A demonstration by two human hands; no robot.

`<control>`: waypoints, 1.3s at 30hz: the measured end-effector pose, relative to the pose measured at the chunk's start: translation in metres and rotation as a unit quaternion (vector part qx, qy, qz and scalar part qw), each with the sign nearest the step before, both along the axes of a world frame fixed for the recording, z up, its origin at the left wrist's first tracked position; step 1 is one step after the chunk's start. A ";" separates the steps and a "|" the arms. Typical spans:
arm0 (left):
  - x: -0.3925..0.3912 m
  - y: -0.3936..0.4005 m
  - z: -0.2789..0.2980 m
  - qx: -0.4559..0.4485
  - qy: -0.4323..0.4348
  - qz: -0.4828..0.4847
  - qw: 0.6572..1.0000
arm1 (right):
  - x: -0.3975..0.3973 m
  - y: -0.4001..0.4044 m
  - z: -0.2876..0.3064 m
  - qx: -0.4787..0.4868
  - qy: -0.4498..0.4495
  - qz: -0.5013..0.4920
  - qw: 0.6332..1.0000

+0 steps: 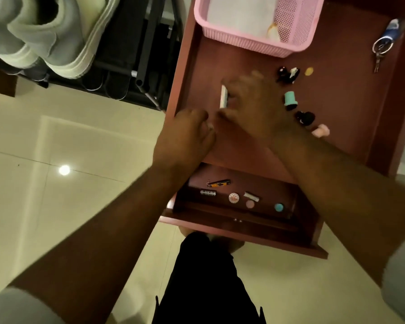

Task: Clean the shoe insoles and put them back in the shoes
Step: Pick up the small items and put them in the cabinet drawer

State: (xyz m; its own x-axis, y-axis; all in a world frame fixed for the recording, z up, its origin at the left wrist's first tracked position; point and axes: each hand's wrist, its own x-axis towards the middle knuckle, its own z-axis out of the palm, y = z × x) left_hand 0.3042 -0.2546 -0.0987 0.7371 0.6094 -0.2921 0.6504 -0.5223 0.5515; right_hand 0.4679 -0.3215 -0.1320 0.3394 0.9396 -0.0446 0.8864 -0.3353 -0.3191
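Shoes (45,36) lie on the rack, long axes running lower-right; left hand (187,132) curled, right hand (250,106) too blurred to tell.

A home, by the look of it — likely an entryway. A black shoe rack (126,64) holds pale sneakers (47,36) beside a reddish wooden table (337,94) strewn with household bits — keys (381,49), a pink basket (297,31), small trinkets (290,100) — all on glossy cream floor tiles (56,195).
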 end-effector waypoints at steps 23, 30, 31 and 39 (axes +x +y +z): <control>-0.046 -0.087 -0.160 -0.085 0.302 -0.026 0.949 | -0.097 -0.168 -0.176 -0.224 0.157 -0.134 0.953; -0.038 -0.102 -0.064 0.014 0.137 -0.119 0.983 | -0.098 -0.174 -0.078 -0.085 0.129 -0.155 0.976; -0.032 -0.100 -0.049 0.010 0.096 -0.114 0.989 | -0.095 -0.175 -0.059 -0.044 0.136 -0.159 0.977; 0.089 -0.037 -0.021 0.028 0.028 -0.051 0.998 | 0.006 -0.180 0.003 0.055 0.111 -0.380 0.917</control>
State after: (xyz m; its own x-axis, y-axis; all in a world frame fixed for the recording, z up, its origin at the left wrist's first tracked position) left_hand 0.3932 -0.2915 -0.1199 0.7793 0.5488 -0.3026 0.6216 -0.6160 0.4839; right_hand 0.4744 -0.5014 -0.1290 0.8916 0.4391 -0.1108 0.3195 -0.7833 -0.5333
